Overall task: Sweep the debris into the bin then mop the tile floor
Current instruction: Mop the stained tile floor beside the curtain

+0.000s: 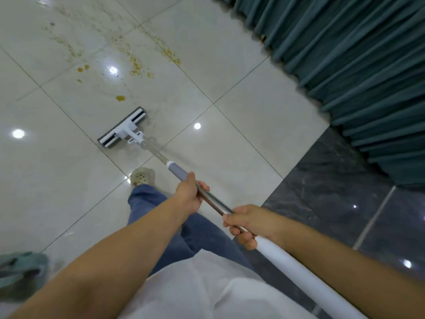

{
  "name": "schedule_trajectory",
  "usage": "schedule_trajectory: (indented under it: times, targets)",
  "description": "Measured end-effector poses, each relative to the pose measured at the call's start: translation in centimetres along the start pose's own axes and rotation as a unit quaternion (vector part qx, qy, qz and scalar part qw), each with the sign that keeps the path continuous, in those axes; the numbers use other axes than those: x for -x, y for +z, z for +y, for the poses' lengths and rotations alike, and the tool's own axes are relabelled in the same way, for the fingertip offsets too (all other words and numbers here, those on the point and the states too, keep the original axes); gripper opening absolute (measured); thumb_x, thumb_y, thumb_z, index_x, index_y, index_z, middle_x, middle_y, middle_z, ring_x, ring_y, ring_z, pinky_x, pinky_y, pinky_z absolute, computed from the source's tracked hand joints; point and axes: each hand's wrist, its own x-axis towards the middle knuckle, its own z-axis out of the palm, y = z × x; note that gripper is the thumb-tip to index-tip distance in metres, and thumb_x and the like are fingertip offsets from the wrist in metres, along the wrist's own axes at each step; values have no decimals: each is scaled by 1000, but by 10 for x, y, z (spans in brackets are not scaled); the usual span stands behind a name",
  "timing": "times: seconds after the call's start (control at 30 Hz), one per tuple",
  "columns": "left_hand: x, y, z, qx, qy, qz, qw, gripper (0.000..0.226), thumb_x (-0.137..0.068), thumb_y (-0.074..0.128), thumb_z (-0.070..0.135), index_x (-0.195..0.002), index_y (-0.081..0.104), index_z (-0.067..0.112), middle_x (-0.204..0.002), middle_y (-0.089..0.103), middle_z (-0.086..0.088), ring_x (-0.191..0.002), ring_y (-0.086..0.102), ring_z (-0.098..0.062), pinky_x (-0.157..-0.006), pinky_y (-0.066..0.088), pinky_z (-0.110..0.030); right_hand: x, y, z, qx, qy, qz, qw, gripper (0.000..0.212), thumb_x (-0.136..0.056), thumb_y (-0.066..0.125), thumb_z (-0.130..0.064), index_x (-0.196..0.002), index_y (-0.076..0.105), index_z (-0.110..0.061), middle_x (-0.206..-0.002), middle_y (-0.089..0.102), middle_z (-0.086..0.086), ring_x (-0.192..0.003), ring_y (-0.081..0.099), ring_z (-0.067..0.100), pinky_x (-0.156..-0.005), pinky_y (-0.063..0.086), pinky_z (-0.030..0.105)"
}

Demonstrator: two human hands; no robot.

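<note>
Mop [122, 127] is judged light and stiff, likely gliding easily on glossy tile floor [230, 139]; pole [215, 204] is gripped by left hand [188, 195] farther down, right hand [248, 224] nearer.

One mop [122, 128] was counted. Two hands were counted, the left hand [187, 196] and the right hand [247, 223]. One shoe [142, 176], one green curtain [356, 65] and many small yellow stains [120, 98] were also counted.

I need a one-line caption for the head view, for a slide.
The left hand and right hand grip the mop handle; the mop head rests on the tile floor near yellow-brown stains.
</note>
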Motion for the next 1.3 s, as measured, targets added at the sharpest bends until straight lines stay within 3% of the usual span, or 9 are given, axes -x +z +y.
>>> schedule_trajectory:
  times: [0.1, 0.23, 0.37, 0.47, 0.63, 0.9, 1.0, 1.13, 1.3]
  targets:
    - [-6, -4, 25, 3, 11, -4, 1000, 27, -101, 41, 28, -81, 39, 11, -55, 39, -3, -30, 42, -10, -38, 44, -21, -9, 8, -19, -11, -16, -18, 1000, 19, -96, 56, -21, -82, 53, -8, -56, 47, 0, -33, 35, 5, -32, 29, 14]
    - [-18, -16, 65, 8, 9, -8, 1000, 26, -100, 44, 29, -83, 40, 10, -38, 43, -1, -36, 42, -11, -43, 44, -23, -25, 30, -50, -24, -17, -32, 999, 19, -95, 56, -20, -82, 52, -7, -56, 47, 0, -32, 35, 5, -32, 31, 13]
    - [-43, -34, 124, 2, 16, 4, 1000, 26, -99, 45, 28, -80, 40, 10, -54, 39, -3, -31, 41, -10, -36, 43, -20, -57, 66, -95, -28, -20, -33, 999, 16, -95, 57, -20, -88, 50, -6, -57, 48, 1, -32, 35, 6, -33, 32, 13]
    - [-66, -45, 193, -11, 39, 14, 999, 28, -100, 44, 28, -79, 39, 10, -58, 36, -2, -29, 41, -10, -36, 43, -19, -86, 97, -153, -30, -32, -35, 998, 17, -95, 57, -19, -85, 52, -6, -55, 48, 1, -34, 35, 6, -33, 31, 14]
    - [-104, -58, 321, -9, 66, 19, 998, 29, -99, 44, 29, -79, 38, 10, -59, 33, -2, -43, 36, -12, -36, 41, -18, -130, 151, -267, -43, -43, -49, 997, 19, -94, 58, -22, -85, 55, -6, -55, 49, 1, -36, 36, 7, -33, 33, 15]
    - [-168, -87, 529, -40, 108, 66, 991, 28, -99, 45, 28, -78, 37, 12, -55, 36, -1, -26, 36, -10, -35, 37, -16, -212, 247, -443, -63, -60, -85, 993, 20, -95, 57, -21, -82, 53, -7, -62, 48, 3, -35, 37, 6, -34, 35, 13]
    - [-180, -87, 579, -52, 116, 79, 989, 29, -99, 45, 25, -76, 36, 11, -42, 39, -1, -24, 36, -11, -35, 35, -16, -230, 263, -487, -71, -75, -89, 991, 25, -95, 57, -21, -77, 51, -5, -63, 47, 4, -30, 37, 5, -34, 34, 11]
    - [-187, -76, 597, -43, 99, 68, 992, 26, -98, 47, 25, -79, 36, 11, -59, 35, 0, -24, 36, -11, -33, 34, -12, -235, 252, -509, -76, -74, -88, 990, 26, -95, 58, -20, -75, 50, -6, -63, 45, 4, -30, 36, 5, -33, 34, 11]
    - [-182, -39, 549, -22, 80, 56, 995, 27, -99, 46, 27, -80, 35, 11, -59, 32, 0, -25, 34, -11, -32, 34, -13, -220, 199, -479, -70, -59, -81, 992, 23, -94, 59, -22, -78, 53, -7, -63, 47, 4, -33, 37, 5, -32, 34, 12]
